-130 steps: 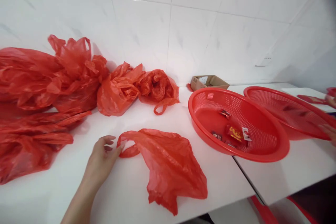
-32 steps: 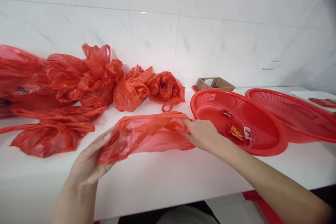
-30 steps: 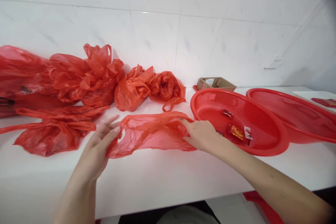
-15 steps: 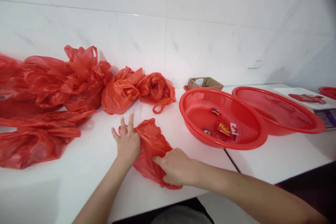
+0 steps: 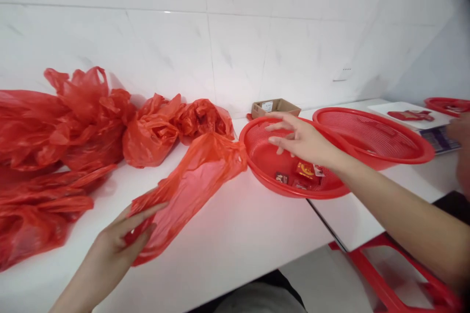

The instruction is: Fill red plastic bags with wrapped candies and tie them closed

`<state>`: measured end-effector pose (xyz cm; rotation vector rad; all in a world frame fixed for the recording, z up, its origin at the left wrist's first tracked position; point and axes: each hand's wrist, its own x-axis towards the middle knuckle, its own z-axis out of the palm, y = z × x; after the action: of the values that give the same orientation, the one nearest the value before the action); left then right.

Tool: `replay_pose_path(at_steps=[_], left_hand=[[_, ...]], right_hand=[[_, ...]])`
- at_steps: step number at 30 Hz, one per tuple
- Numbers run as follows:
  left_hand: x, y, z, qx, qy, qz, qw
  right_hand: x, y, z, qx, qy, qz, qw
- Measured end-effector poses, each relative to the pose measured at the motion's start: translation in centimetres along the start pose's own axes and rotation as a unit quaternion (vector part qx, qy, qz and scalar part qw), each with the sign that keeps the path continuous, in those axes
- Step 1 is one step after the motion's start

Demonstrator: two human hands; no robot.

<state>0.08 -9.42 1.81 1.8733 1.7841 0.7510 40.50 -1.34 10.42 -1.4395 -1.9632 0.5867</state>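
Note:
A thin red plastic bag (image 5: 194,181) lies stretched slantwise over the white table. Its near end is between the thumb and fingers of my left hand (image 5: 117,239); the far end reaches the rim of the closer red plastic basket (image 5: 264,183). Above that basket hovers my right hand (image 5: 303,141), fingers apart and holding nothing. Inside the basket are a red and yellow packet (image 5: 305,169), a small dark packet (image 5: 282,177) and a white and red piece (image 5: 318,171). My right hand and forearm hide part of the basket.
Filled red bags (image 5: 150,134) line the wall on the left. A cardboard box (image 5: 275,106) stands behind the baskets. A second red basket (image 5: 378,132) overlaps the first. Another person's hand (image 5: 460,132) shows at the right edge, above a red stool (image 5: 400,274).
My left hand has moved down and left, drawing out the bag, which was crumpled on the table. My right hand has left the bag and gone up over the basket. The view has shifted right.

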Motion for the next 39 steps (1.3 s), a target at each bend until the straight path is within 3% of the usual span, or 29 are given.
replay_pose_path(at_steps=[1, 4, 6, 10, 16, 20, 23, 27, 31, 36, 39], left_hand=[[-0.2, 0.4, 0.0, -0.03, -0.015, -0.017, 0.999], [-0.4, 1.6, 0.4, -0.096, -0.043, -0.045, 0.993], [-0.2, 2.2, 0.7, -0.128, -0.052, -0.051, 0.989], [0.3, 2.5, 0.2, -0.222, -0.076, -0.048, 0.971], [1.1, 1.7, -0.3, -0.415, -0.162, -0.092, 0.89], [2.1, 1.3, 1.1, -0.442, -0.222, -0.085, 0.865], [2.7, 1.0, 1.8, -0.447, -0.269, -0.079, 0.849], [3.0, 0.5, 2.2, -0.445, -0.317, -0.049, 0.836], [2.9, 0.3, 2.6, -0.436, -0.319, -0.048, 0.84], [2.8, 0.4, 3.2, -0.424, -0.257, -0.015, 0.868], [2.7, 0.6, 3.3, -0.403, -0.23, -0.003, 0.886]], right_hand=[[0.4, 1.6, -0.4, -0.067, -0.019, 0.008, 0.998], [0.0, 5.4, 0.3, -0.222, -0.221, 0.038, 0.949], [-0.9, 6.5, 1.5, -0.272, -0.282, 0.05, 0.919], [-1.5, 6.4, 2.6, -0.287, -0.269, 0.039, 0.919], [1.3, 6.2, -0.4, -0.212, -0.152, 0.033, 0.965], [1.6, 3.6, -1.6, -0.067, -0.081, 0.057, 0.993], [1.0, 0.4, -1.3, 0.075, -0.045, 0.077, 0.993], [0.4, -2.9, 0.2, 0.185, -0.102, 0.077, 0.974], [-0.1, -4.9, 2.5, 0.214, -0.18, 0.073, 0.957], [-1.2, -5.4, 6.6, 0.134, -0.265, 0.057, 0.953], [-1.7, -5.2, 8.0, -0.001, -0.226, -0.019, 0.974]])
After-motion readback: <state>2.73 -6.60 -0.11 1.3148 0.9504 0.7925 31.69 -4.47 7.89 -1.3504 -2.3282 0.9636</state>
